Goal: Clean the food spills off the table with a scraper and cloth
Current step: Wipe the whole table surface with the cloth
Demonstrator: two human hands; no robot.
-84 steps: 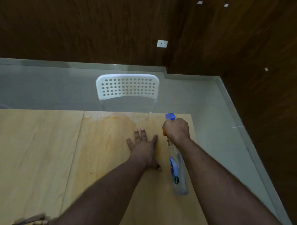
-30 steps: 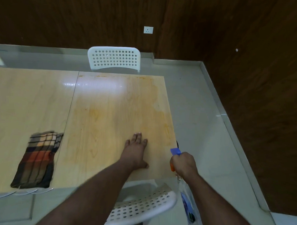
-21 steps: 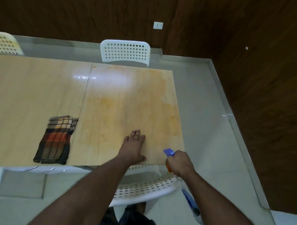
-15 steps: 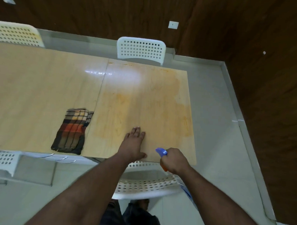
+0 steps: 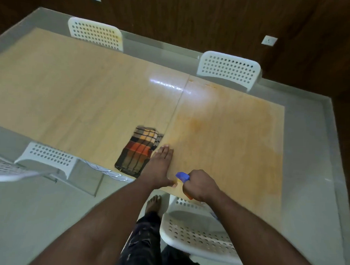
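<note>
The cloth (image 5: pixel 140 151), a folded plaid piece in orange, yellow and dark brown, lies flat on the table (image 5: pixel 72 93) near its front edge, just left of the seam between the two wooden panels. It looks soft and light, likely to drape and unfold if lifted by one corner; bunching the folded stack from above, or pinching its near short edge through all the layers, would probably keep it together for wiping. No scraper can be made out anywhere on the table.

The left hand (image 5: pixel 159 167) lies flat on the tabletop with fingers straight and together, its outer edge just beside the cloth and perhaps overlapping its corner (the blur makes contact hard to judge). The right hand (image 5: pixel 200 184) is curled round the neck of a spray bottle (image 5: pixel 182 176), whose blue nozzle pokes out toward the left hand; the bottle's body is mostly hidden under the forearm.

The right panel carries an orange smear (image 5: pixel 239 134), faint in the middle and stronger along the far and right edges, so the wiping is not yet done there. White perforated chairs (image 5: pixel 228 68) stand around the table on a pale floor.
</note>
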